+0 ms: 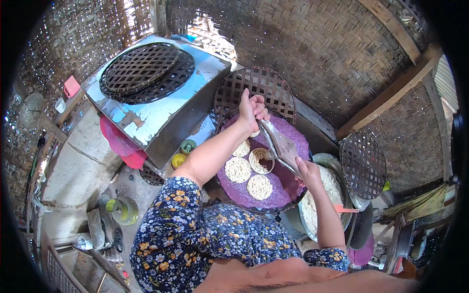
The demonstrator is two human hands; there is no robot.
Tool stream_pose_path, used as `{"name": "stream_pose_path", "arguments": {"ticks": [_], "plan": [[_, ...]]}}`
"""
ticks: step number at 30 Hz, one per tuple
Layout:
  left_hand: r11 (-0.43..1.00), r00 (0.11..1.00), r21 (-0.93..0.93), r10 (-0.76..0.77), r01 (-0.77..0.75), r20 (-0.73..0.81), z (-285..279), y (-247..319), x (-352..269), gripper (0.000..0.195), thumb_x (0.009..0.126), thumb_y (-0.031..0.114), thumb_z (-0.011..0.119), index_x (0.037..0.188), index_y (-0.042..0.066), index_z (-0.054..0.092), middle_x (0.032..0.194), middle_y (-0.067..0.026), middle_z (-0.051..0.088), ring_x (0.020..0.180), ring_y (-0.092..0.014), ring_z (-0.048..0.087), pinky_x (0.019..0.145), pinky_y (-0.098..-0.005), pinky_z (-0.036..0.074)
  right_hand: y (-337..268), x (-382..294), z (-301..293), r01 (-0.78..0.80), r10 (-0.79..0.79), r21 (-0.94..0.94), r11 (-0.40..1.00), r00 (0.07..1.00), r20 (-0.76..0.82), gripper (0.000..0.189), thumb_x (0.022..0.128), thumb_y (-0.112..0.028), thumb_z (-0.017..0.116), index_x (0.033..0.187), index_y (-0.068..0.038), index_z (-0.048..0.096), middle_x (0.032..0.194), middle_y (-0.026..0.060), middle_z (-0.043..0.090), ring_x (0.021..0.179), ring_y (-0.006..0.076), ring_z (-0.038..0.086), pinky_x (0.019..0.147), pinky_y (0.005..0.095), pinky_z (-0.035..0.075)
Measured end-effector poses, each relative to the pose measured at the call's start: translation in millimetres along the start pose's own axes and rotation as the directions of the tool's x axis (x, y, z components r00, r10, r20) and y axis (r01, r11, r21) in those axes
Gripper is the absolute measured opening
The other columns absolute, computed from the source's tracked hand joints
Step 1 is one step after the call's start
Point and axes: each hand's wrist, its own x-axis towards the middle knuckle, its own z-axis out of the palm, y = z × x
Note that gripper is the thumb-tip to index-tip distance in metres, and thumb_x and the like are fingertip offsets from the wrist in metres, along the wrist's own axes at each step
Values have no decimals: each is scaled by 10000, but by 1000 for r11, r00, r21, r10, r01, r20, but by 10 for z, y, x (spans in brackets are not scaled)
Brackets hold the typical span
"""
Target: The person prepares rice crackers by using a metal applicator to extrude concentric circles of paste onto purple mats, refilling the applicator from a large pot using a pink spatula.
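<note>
Both my hands grip a greyish, shiny plastic-looking bag or pouch (282,143), held slantwise above a round tray. My left hand (253,108) closes around its upper end, with the thumb raised. At the lower end, my right hand (308,172) pinches the edge. Beneath the bag a pale ring mould (272,169) rests on the tray's purple mesh cloth (234,196). Thin cream strands fill part of the ring, leaving a gap at its right side. Flat rounds of similar strands (259,187) lie beside it, one of them partly behind my left forearm.
A large metal basin (304,216) of pale dough-like or floury mass (328,199) stands to the right, with an orange-pink handle (346,208) across its rim. Woven trays (141,67) lie on a box-like table (124,121) at left. Another woven tray (362,164) leans at right.
</note>
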Motion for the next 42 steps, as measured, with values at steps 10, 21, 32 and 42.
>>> {"name": "stream_pose_path", "arguments": {"ticks": [10,21,32,42], "plan": [[762,915,533,-399,367,-60,162,-49,-237,682,859,556,225,1183,1,454,1036,-115,574,794,-195,537,774,-316,401,115,-161,-4,-13,7,290,957,1000,24,424,851,-427,472,737,-25,547,530,51,525,386,104,458,362,229,364],[-291,963,956,-266,-41,-39,-98,-250,-632,566,897,445,246,993,22,610,1154,-128,473,1145,-286,293,955,-439,232,280,-174,44,161,-90,444,881,980,-177,371,858,-380,495,798,-23,574,557,24,515,412,87,446,369,228,350],[-586,749,613,17,-530,663,618,-678,-887,183,623,199,601,675,27,564,606,-147,588,590,-318,584,636,-384,453,59,-476,-109,291,-331,-174,941,898,-289,418,873,-387,434,937,8,553,635,109,542,514,247,529,505,351,437],[-73,540,683,-675,-727,502,832,-1245,-893,185,546,168,644,682,49,601,672,-150,601,682,-320,597,603,-390,480,-609,-1170,-370,612,-905,-717,333,422,-61,374,607,-31,562,968,-2,470,827,145,512,793,304,518,763,405,393]]}}
